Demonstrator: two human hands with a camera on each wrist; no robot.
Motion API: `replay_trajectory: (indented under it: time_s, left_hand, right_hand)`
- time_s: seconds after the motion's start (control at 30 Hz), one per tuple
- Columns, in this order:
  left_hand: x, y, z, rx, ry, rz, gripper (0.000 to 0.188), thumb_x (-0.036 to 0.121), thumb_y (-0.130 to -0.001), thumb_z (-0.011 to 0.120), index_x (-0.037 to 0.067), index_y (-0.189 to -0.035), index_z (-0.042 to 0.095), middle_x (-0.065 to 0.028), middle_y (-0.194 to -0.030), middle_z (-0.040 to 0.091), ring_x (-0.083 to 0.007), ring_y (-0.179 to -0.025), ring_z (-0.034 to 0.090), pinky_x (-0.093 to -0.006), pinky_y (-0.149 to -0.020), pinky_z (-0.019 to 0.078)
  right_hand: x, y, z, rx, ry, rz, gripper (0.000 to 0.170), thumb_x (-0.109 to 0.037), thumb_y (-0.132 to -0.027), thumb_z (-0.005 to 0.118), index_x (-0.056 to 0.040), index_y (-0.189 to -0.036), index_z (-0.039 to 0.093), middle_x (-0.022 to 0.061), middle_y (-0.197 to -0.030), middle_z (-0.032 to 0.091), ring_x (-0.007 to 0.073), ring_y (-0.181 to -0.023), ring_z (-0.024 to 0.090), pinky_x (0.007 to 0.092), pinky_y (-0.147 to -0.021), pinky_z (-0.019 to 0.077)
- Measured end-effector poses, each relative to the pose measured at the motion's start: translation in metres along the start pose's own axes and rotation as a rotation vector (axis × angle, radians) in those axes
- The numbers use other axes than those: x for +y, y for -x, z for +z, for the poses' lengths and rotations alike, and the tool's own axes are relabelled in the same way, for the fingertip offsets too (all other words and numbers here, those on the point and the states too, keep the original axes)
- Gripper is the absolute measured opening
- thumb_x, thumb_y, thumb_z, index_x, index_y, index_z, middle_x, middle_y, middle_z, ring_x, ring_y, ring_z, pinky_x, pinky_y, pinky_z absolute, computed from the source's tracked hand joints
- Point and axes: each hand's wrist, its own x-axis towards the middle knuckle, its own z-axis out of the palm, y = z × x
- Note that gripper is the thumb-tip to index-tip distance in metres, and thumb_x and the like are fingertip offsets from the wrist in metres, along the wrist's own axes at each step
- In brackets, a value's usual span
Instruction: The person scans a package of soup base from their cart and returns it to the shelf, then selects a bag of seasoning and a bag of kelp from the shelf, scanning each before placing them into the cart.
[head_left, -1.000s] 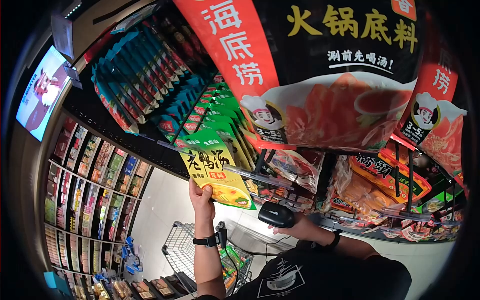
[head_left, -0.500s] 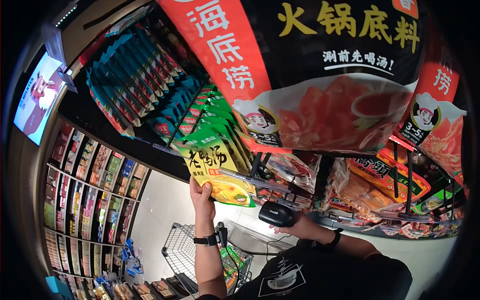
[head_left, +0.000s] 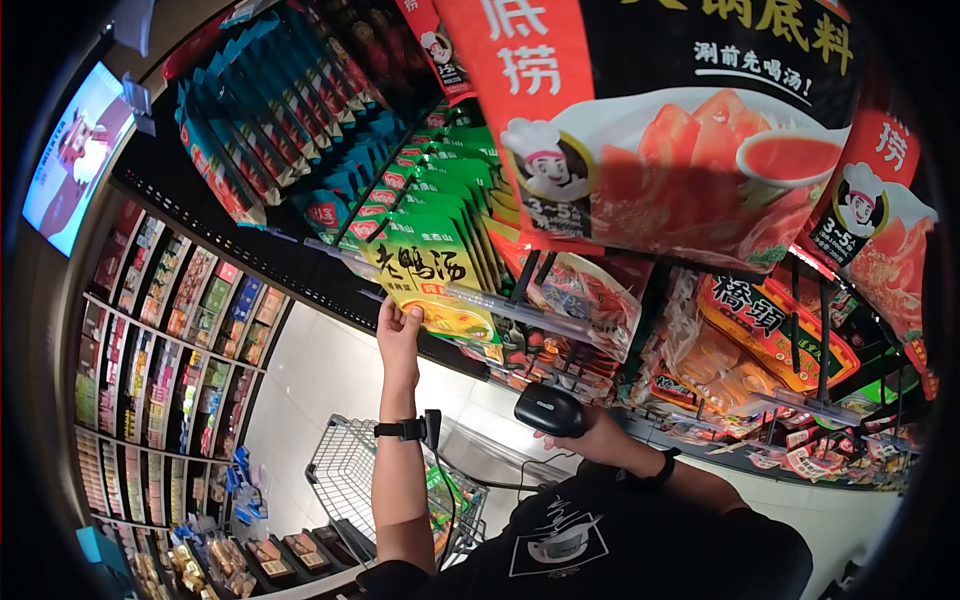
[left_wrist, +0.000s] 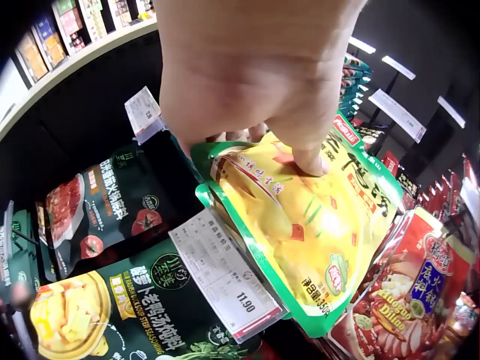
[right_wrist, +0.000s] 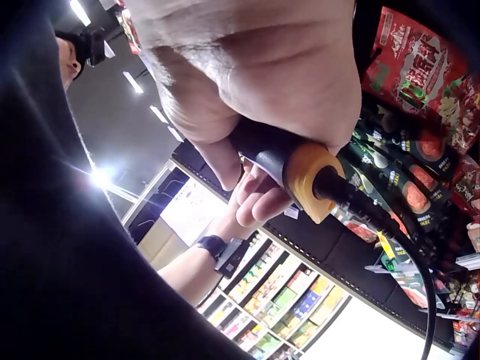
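My left hand point(head_left: 399, 340) grips the lower edge of a yellow and green soup seasoning packet point(head_left: 425, 268), thumb on its front and fingers behind. The packet stands upright at the front of a row of matching packets point(head_left: 455, 190), its face partly crossed by a clear label holder point(head_left: 520, 315). In the left wrist view the packet point(left_wrist: 300, 225) leans beside a price tag point(left_wrist: 229, 274) reading 11.90. Lower down, my right hand point(head_left: 600, 440) is wrapped around a black handheld scanner point(head_left: 552, 410). Its handle ends in a yellow collar point(right_wrist: 309, 180) with a cable.
Large black and red hot pot packets point(head_left: 690, 150) hang close at upper right. Teal packets point(head_left: 270, 110) hang on the left. Below is a wire shopping cart point(head_left: 340, 470) with packets inside. Stocked shelves point(head_left: 170, 340) and a lit screen point(head_left: 80, 160) stand at far left.
My left hand has moved up and pushed the packet back against its row; earlier it stood out in front. The right hand keeps its hold on the scanner. The head view has shifted slightly.
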Motion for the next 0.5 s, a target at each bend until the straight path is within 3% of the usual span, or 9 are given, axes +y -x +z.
replay_trajectory:
  time_s: [0.13,0.23,0.37,0.5]
  left_hand:
    - [-0.008,0.021,-0.008,0.117,-0.132,-0.006,0.051,0.013,-0.104,0.077,-0.002,-0.148,0.057,-0.0109,-0.141,0.069,-0.0196,-0.127,0.066,-0.0343,-0.112,0.0507]
    - [-0.012,0.062,-0.026,0.219,-0.359,0.085,0.042,0.010,-0.104,0.075,0.000,-0.142,0.064,-0.0123,-0.139,0.070,-0.0203,-0.126,0.067,-0.0346,-0.110,0.0520]
    - [-0.030,0.152,-0.070,0.313,-0.446,0.073,0.032,0.003,-0.104,0.072,0.000,-0.135,0.067,-0.0137,-0.135,0.071,-0.0223,-0.125,0.068,-0.0357,-0.105,0.0561]
    - [-0.039,0.258,-0.120,0.367,-0.582,0.016,0.030,0.001,-0.102,0.071,0.002,-0.132,0.070,-0.0101,-0.128,0.069,-0.0196,-0.114,0.068,-0.0332,-0.096,0.0588]
  right_hand:
    - [-0.001,0.005,0.004,-0.023,0.022,0.054,0.053,-0.017,-0.095,0.087,-0.0035,-0.141,0.064,0.0060,-0.120,0.082,0.0112,-0.112,0.073,0.0319,-0.103,0.0566]
    - [-0.002,0.009,0.009,-0.044,-0.015,0.078,0.051,-0.015,-0.096,0.086,-0.0022,-0.139,0.064,0.0068,-0.120,0.082,0.0116,-0.111,0.074,0.0321,-0.102,0.0581]
    - [0.010,0.010,0.019,-0.035,-0.045,0.047,0.046,-0.011,-0.097,0.084,0.0001,-0.138,0.064,0.0078,-0.121,0.081,0.0126,-0.109,0.075,0.0320,-0.099,0.0604]
    - [0.019,0.010,0.037,-0.058,-0.076,0.121,0.044,-0.011,-0.098,0.083,0.0021,-0.136,0.065,0.0092,-0.122,0.081,0.0122,-0.106,0.075,0.0318,-0.097,0.0612]
